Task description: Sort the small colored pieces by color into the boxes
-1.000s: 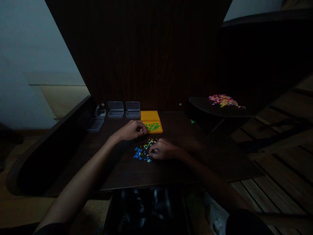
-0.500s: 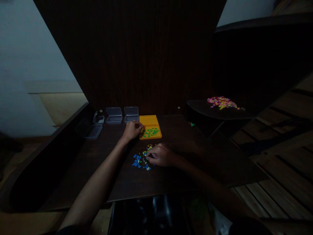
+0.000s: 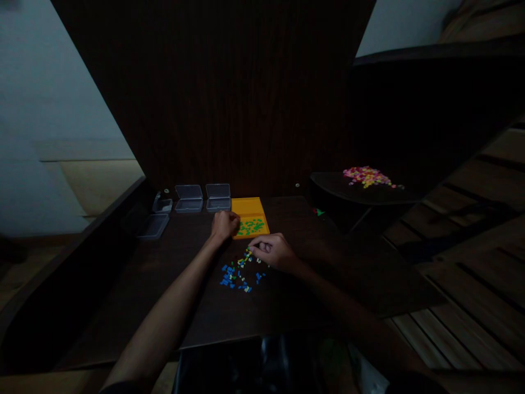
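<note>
An open orange box (image 3: 247, 208) holding green pieces (image 3: 251, 226) lies on the dark wooden table (image 3: 192, 306). My left hand (image 3: 224, 224) rests curled at the box's left edge; whether it holds anything is hidden. A scatter of small blue, yellow and green pieces (image 3: 238, 271) lies in front of the box. My right hand (image 3: 273, 251) hovers at the top right of that scatter, fingers pinched together over the pieces; what it pinches is too small to make out.
Two clear plastic boxes (image 3: 203, 197) stand left of the orange box, with another clear lid (image 3: 153, 226) and a small item (image 3: 162, 203) further left. A heap of pink and yellow pieces (image 3: 367, 176) sits on a raised dark shelf at right. A dark panel rises behind the table.
My right hand has moved from the lower right of the scatter up toward the orange box. My left hand stays at the box's left edge and has curled tighter. The view has shifted slightly.
</note>
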Demonstrator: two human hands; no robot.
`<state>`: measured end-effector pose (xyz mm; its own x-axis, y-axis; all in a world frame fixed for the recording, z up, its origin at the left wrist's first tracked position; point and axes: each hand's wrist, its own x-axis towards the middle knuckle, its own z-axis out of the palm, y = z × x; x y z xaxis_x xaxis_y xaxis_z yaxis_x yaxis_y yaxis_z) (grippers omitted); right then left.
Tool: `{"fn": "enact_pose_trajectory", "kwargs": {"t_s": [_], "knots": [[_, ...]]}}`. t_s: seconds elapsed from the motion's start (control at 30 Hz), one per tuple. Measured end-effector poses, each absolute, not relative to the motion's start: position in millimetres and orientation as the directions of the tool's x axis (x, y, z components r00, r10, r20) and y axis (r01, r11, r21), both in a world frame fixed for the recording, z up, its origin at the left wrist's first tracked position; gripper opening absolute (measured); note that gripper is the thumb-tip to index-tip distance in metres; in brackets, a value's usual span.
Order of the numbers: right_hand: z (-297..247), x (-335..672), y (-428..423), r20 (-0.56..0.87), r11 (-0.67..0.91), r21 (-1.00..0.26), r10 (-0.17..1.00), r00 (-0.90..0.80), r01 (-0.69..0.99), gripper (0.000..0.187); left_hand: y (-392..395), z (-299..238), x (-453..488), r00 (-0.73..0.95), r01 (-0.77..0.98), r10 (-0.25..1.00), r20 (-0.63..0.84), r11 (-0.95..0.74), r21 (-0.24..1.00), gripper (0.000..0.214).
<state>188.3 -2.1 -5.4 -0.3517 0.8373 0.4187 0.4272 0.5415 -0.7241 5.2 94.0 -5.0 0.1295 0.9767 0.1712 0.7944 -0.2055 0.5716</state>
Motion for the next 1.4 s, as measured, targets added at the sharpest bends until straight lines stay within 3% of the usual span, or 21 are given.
{"fn": "enact_pose_trajectory", "kwargs": {"t_s": [0.2, 0.43, 0.57, 0.77, 0.93, 1.4], "knots": [[-3, 192, 0, 0.405, 0.506, -0.741, 0.861, -0.306, 0.442, 0.015, 96, -9, 6, 0.127, 0.765, 0.980, 0.155, -0.196, 0.614, 0.025], [1, 211, 20, 0.542, 0.540, -0.660, 0.824, -0.167, 0.522, 0.014, 96, -4, -5, 0.054, 0.721, 0.979, 0.196, -0.174, 0.671, 0.029], [4, 219, 42, 0.478, 0.497, -0.608, 0.852, -0.214, 0.620, 0.011, 86, 3, -17, 0.066, 0.709, 0.973, 0.223, -0.203, 0.675, 0.030], [16, 204, 86, 0.379, 0.509, -0.455, 0.853, -0.359, 0.731, 0.011, 50, 14, -31, 0.305, 0.675, 0.912, 0.275, -0.411, 0.613, 0.027], [10, 188, 104, 0.293, 0.460, -0.366, 0.882, -0.369, 0.809, 0.011, 33, 4, -35, 0.363, 0.633, 0.878, 0.311, -0.478, 0.609, 0.025], [-5, 181, 111, 0.279, 0.427, -0.329, 0.896, -0.346, 0.842, 0.011, 30, -1, -30, 0.419, 0.587, 0.854, 0.310, -0.515, 0.625, 0.023]]}}
